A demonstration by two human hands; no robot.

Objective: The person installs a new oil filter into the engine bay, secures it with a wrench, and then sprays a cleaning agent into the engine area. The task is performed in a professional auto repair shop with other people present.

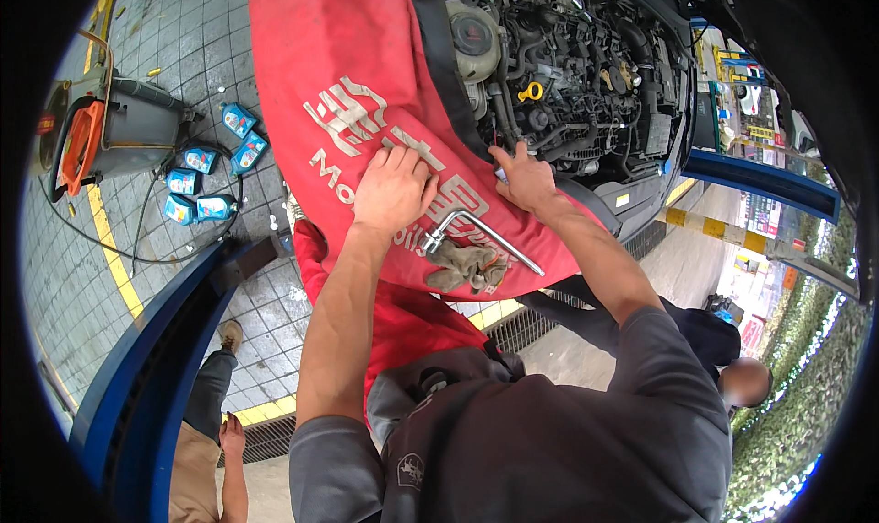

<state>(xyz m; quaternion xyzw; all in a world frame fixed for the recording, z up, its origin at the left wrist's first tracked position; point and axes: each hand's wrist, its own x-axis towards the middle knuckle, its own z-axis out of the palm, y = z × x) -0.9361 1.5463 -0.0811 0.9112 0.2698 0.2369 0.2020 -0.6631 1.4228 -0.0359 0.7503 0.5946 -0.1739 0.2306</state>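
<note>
My left hand (pixel 394 186) rests on the red fender cover (pixel 316 29), fingers slightly bent and lying on the cloth, with nothing visible in it. At the cover's dark edge, beside the engine bay (pixel 572 84), my right hand (pixel 528 180) has its fingers drawn together around a small pale object, too hidden to name. A chrome L-shaped socket wrench (pixel 499 237) lies on the cover between my forearms. Under its socket end are crumpled grey work gloves (pixel 469 267). A yellow ring-shaped dipstick handle (pixel 530 91) stands out among the engine parts.
Several blue oil bottles (pixel 247 152) lie on the tiled floor at left, near a grey wheeled bin (pixel 137 120) and a black hose. Blue lift arms (pixel 151 367) flank me. One person (pixel 206 431) is at lower left, another (pixel 700 335) at right.
</note>
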